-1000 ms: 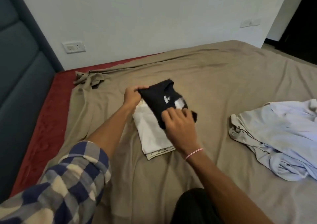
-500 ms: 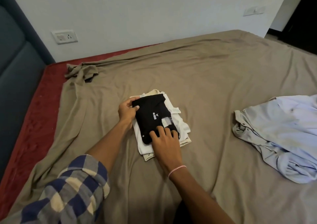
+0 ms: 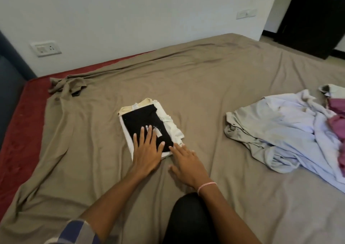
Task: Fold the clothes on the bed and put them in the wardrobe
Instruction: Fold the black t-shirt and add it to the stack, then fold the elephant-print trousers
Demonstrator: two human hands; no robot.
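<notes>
The left hand lies flat, palm down, with its fingers straight and spread on the near part of the folded black garment, holding nothing. The right hand is just beside it, also palm down with straight, loosely spread fingers. Its forefinger reaches the near corner of the stack while the rest of it lies over the bed sheet. Whether that palm touches the sheet cannot be told. A pink and white thread bracelet circles the right wrist, a checked sleeve covers the left arm near the bottom edge, and a dark-clad knee shows between the arms. The black garment tops a small stack, with a folded white garment under it and a beige piece showing at the far edge. Well apart to the right lies an unfolded heap, a pale blue shirt with a purple-pink garment at its far side. The tan sheet is wrinkled and bunched at its far left corner, baring the red mattress along the left side beside a dark padded headboard. On the white wall sit a socket plate and a switch plate. At the upper right stands a dark tall panel; whether it is a door or a wardrobe cannot be told.
</notes>
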